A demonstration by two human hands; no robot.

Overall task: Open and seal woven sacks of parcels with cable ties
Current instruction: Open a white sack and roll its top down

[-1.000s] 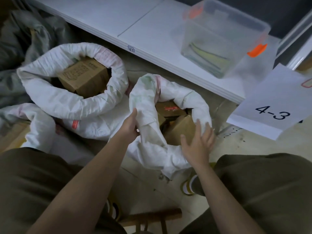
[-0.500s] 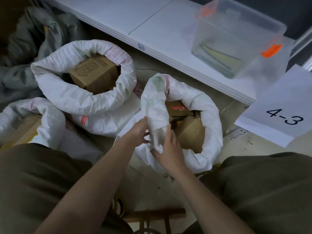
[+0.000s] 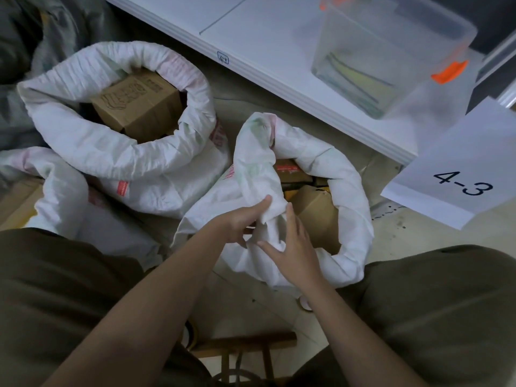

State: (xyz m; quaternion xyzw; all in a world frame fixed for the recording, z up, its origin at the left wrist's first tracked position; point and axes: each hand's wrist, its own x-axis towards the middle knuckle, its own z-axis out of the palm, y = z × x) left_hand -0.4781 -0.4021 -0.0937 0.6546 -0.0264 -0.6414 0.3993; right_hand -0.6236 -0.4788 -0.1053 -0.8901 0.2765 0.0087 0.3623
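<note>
Two hands on the near sack (image 3: 343, 219) on the floor between my knees: left hand (image 3: 240, 222) pinches the rim's gathered fabric, right hand (image 3: 293, 244) spread flat against it, bunching the mouth for a tie.

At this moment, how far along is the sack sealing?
Done: three sacks stand open, rims rolled down over cardboard boxes. In hand: the left hand grips the near sack by its raised rim, and the right hand touches the same fold. Left: no cable tie is on any sack, so the far sack and the others remain unsealed.
</note>
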